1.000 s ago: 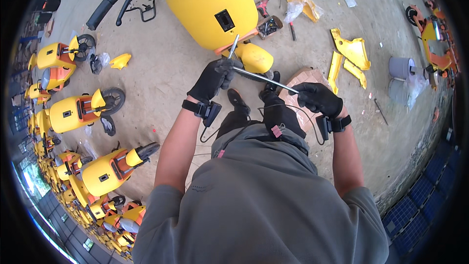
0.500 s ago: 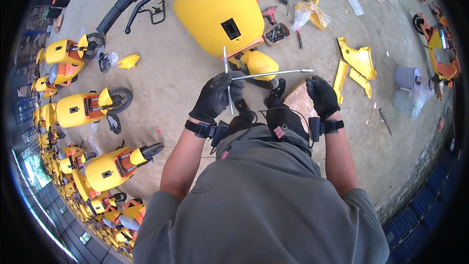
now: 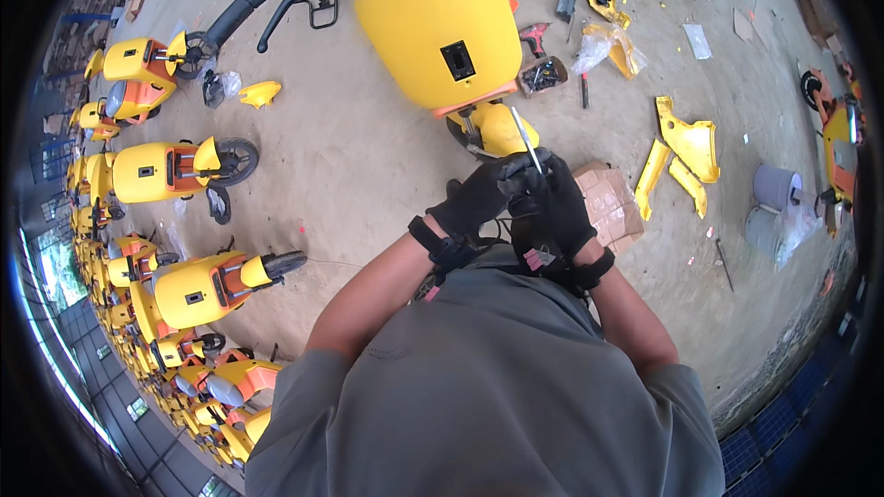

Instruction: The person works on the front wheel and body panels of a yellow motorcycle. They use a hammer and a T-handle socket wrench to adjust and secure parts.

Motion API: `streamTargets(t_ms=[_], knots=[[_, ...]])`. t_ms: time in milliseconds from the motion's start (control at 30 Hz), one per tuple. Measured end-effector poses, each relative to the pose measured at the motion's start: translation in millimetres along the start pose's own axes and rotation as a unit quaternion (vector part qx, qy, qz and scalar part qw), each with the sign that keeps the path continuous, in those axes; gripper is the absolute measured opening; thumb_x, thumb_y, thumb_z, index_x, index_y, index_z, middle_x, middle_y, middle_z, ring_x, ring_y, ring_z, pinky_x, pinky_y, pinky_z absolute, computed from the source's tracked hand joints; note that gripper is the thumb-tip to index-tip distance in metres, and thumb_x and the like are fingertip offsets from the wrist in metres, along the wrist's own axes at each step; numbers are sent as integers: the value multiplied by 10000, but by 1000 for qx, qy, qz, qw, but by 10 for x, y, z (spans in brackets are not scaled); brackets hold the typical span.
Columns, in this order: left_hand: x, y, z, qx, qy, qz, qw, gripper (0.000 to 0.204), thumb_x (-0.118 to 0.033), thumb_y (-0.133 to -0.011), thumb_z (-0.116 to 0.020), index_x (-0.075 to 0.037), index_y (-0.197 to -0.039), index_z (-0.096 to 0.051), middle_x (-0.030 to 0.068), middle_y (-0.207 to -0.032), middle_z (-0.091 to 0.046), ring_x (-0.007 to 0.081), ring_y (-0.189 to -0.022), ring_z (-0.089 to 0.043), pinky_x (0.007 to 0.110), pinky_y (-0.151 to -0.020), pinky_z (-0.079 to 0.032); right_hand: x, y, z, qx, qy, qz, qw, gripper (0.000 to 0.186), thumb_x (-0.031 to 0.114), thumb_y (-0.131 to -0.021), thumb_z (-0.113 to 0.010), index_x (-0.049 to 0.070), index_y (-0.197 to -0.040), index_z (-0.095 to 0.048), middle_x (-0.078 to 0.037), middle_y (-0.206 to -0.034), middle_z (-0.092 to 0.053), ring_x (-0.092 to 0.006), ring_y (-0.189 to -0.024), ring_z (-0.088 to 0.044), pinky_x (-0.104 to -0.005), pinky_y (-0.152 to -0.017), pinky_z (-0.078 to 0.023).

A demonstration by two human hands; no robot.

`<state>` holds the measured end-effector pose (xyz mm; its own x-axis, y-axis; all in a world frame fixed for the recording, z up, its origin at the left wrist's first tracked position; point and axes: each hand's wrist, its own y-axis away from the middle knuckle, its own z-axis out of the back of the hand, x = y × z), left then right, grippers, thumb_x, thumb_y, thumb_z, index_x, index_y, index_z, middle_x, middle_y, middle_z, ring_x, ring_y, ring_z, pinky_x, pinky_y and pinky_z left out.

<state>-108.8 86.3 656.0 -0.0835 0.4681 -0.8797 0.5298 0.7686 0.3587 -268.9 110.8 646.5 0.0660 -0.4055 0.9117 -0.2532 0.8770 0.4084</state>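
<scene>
Both my black-gloved hands meet in front of my waist. A T-handle wrench (image 3: 525,132) is between them; one thin silver bar of it sticks up and leans left, and the gloves hide the rest. My left hand (image 3: 475,195) is closed on the wrench, its fingertips against the other hand. My right hand (image 3: 558,210) is closed beside the bar; what its fingers pinch, if anything, is hidden. Beyond them stands a yellow scooter (image 3: 433,32) with its front panel and a black handlebar grip (image 3: 250,2).
A flattened cardboard piece (image 3: 608,207) lies right of my hands. Farther out are yellow body panels (image 3: 691,143), a box of small parts (image 3: 541,76), a red power drill (image 3: 533,37) and pails (image 3: 775,186). Several yellow scooters (image 3: 193,294) line the left side.
My hands were apart, the left holding the T-handle wrench with its shaft pointing right. They have come together, and the wrench has turned so that most of it is hidden.
</scene>
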Motion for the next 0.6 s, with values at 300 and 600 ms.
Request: streamTargets(t_ms=[300, 600], knots=[[850, 227, 939, -291, -355, -21, 888, 400, -90, -874, -482, -49, -1270, -445, 25, -931, -529, 96, -775, -500, 235, -706, -437, 220, 49, 814, -94, -135, -72, 984, 375, 347, -972, -387, 74, -1203, -502, 100, -563, -260, 6, -442, -232, -150, -390, -198], [183, 409, 970, -175, 185, -4, 967, 417, -320, -946, -451, -14, -1229, -475, 75, -911, -607, 109, -737, -563, 254, -678, -474, 136, -119, 1011, 14, -266, -91, 960, 354, 305, -969, -408, 46, -1196, -490, 69, -595, -334, -8, -439, -276, -157, -376, -240]])
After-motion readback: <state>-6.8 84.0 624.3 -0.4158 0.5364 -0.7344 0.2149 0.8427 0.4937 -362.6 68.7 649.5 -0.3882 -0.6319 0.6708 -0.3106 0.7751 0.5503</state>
